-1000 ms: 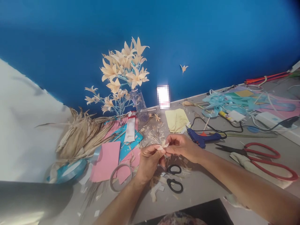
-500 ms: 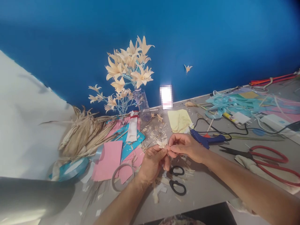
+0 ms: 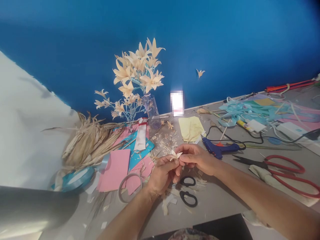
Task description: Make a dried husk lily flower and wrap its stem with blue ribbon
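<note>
I look down on a grey table (image 3: 220, 200) littered with scraps. A husk pile (image 3: 90, 143) lies at the left and a bouquet (image 3: 136, 71) stands at the back. Red shears (image 3: 285, 170) lie far right, with a glue gun (image 3: 220, 148) nearer. My left hand (image 3: 161, 173) and right hand (image 3: 197, 158) meet above black scissors (image 3: 187, 190). The fingertips of both are pinched on a small pale flower (image 3: 175, 154), held just over the table.

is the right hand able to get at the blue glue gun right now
Probably yes. The blue glue gun lies on the table just beyond the right hand, nothing between them. That hand and the left hand both pinch the small pale flower, so it must let go first.
</note>
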The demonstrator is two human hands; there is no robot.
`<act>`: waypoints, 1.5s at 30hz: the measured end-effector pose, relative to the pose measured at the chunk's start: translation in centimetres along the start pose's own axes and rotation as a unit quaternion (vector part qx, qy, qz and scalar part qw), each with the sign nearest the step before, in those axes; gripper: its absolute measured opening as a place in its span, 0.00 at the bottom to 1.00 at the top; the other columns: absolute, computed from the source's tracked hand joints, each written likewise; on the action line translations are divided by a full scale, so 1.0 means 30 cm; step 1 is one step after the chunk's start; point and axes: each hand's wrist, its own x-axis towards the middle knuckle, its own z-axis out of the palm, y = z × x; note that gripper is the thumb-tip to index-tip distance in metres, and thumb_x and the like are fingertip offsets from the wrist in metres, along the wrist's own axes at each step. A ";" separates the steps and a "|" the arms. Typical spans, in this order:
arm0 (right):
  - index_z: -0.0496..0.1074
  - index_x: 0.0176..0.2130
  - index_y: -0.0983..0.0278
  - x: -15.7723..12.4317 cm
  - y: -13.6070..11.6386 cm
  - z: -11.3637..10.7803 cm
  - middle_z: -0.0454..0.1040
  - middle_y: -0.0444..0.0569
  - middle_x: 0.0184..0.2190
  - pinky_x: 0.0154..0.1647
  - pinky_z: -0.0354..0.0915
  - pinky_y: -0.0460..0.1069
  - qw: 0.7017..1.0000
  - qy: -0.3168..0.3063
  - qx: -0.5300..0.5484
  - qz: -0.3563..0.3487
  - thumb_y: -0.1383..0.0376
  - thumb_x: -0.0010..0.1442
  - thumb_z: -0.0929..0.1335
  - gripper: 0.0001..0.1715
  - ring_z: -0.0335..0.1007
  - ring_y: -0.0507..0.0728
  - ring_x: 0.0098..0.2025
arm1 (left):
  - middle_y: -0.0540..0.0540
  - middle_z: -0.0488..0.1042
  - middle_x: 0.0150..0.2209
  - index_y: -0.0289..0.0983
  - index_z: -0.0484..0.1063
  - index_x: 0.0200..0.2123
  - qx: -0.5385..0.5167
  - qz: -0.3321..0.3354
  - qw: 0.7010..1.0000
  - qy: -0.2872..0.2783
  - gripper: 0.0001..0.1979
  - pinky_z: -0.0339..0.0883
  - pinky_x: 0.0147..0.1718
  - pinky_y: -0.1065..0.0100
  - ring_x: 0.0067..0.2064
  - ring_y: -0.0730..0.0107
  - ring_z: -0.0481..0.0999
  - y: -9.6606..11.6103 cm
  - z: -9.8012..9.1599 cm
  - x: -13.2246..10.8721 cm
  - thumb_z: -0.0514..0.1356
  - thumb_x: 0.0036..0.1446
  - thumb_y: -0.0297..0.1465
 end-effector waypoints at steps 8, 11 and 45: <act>0.74 0.36 0.65 0.001 0.006 -0.010 0.72 0.43 0.23 0.23 0.48 0.44 0.999 -0.010 0.046 0.012 0.60 0.50 0.77 0.17 0.66 0.51 0.25 | 0.50 0.69 0.17 0.33 0.74 0.22 -0.008 -0.014 1.000 -0.027 0.10 0.54 0.17 0.72 0.15 0.79 0.62 -0.006 -0.008 0.003 0.68 0.49 0.33; 0.72 0.37 0.64 0.001 0.006 -0.010 0.73 0.43 0.22 0.22 0.47 0.45 0.998 -0.024 0.065 0.014 0.59 0.52 0.77 0.17 0.69 0.53 0.24 | 0.49 0.69 0.17 0.31 0.77 0.23 -0.017 -0.014 0.998 -0.051 0.08 0.55 0.18 0.71 0.15 0.78 0.62 -0.001 -0.009 0.004 0.67 0.47 0.31; 0.74 0.31 0.65 -0.022 -0.032 0.005 0.62 0.41 0.20 0.22 0.49 0.45 0.994 0.088 -0.011 -0.061 0.49 0.53 0.76 0.22 0.53 0.49 0.22 | 0.50 0.72 0.26 0.37 0.78 0.21 0.147 0.208 0.963 0.087 0.09 0.63 0.29 0.70 0.29 0.73 0.69 0.015 -0.012 -0.003 0.75 0.43 0.30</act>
